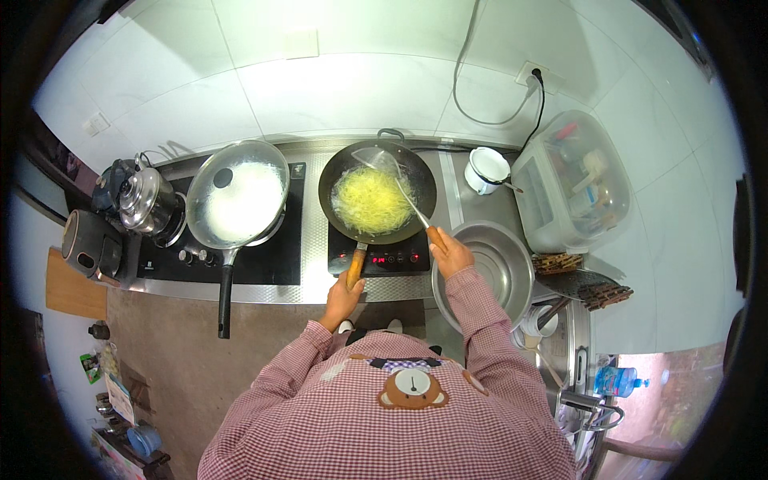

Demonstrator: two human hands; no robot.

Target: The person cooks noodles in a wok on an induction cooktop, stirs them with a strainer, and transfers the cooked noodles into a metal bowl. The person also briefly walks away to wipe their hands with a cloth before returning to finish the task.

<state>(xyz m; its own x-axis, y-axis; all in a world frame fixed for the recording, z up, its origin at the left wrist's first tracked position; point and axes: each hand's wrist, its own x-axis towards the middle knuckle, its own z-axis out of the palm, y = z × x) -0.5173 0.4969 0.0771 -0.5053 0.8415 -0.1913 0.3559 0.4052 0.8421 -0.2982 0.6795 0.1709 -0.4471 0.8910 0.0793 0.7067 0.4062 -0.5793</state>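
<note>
My left hand (342,300) grips the wooden handle of a dark wok (425,180), which stands on an induction cooktop (396,264) with a lit red display. Pale yellow shreds (371,201), which look like shredded potato, lie in liquid in the wok. My right hand (451,257) is closed around the wooden handle of a metal spatula (408,201). The spatula's blade rests at the far side of the wok, at the upper edge of the shreds. The wok's small loop handle points towards the tiled wall.
On the left, a lidded frying pan (237,198) and a metal kettle (146,201) stand on a black hob (258,273), beside an air fryer (90,246). To the right are a large steel basin (522,270), a white enamel mug (487,169), a plastic storage box (528,192) and a skimmer (579,282).
</note>
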